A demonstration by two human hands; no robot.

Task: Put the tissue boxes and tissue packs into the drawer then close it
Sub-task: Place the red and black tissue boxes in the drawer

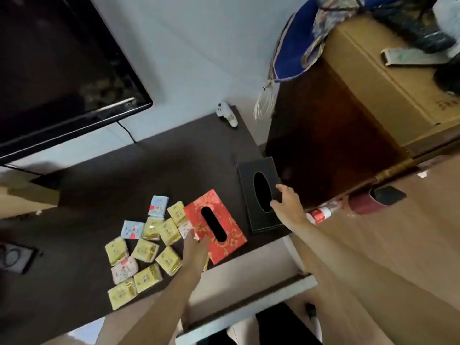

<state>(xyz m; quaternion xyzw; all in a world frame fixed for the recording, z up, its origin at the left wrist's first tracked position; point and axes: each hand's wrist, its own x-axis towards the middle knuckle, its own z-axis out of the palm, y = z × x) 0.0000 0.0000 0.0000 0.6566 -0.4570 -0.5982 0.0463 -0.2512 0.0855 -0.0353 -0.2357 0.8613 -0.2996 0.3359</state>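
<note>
**Both hands reaching for the two tissue boxes**

Obs: Red tissue box (215, 226) lies flat at centre frame on the dark tabletop (99, 185), slot facing up. Black tissue box (262, 194) lies just right of it, near the table's right edge, also slot up. Small tissue packs (145, 247), mostly yellow with a few blue and pink, are scattered in a loose cluster left of the red box; the nearest ones touch or almost touch its left side.

Hands: Left hand (195, 247) sits at the near left corner of the red box, fingers extended onto its edge. Motion blur there; I cannot tell whether it grips yet. Right hand (286, 204) is spread, fingers straight, over the near right side of the black box, thumb by the slot; nothing is clamped.

Drawer: The open drawer (249, 297) shows at lower centre, below the table's front edge, its white rim visible.

Judgement on technique: Each box looks light and rigid, so a span grip across the short width, thumb on one long side and fingers on the other, should lift it level. Avoid hooking into the slot. Lift the red box straight up first to avoid dragging adjacent packs off the edge. Lay the boxes flat along one drawer side, leaving room for the packs.
</note>
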